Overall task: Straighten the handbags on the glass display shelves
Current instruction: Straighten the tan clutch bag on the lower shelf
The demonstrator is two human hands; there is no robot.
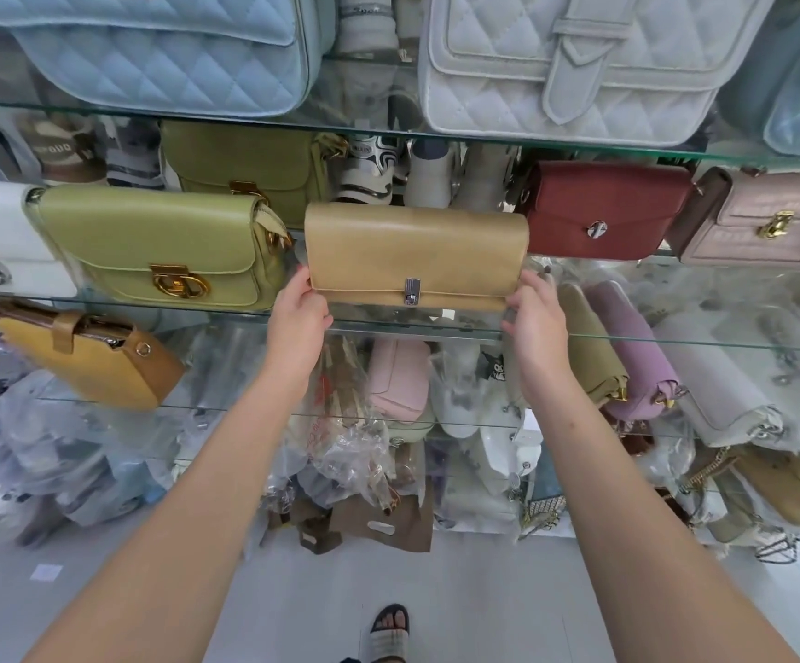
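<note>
Left hand point(300, 311) and right hand point(534, 320) each pinch a lower corner of the tan clutch point(415, 251), one per end to turn it square on the glass shelf point(675, 338), green bag point(159, 241) at 9 o'clock, red bag point(603, 210) at 2, base possibly lifted

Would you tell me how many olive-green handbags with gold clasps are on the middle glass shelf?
2. One olive-green leather handbag stands at the front, left of the tan flap handbag; a second olive-green handbag sits behind it, partly covered. More may be hidden further back.
</note>
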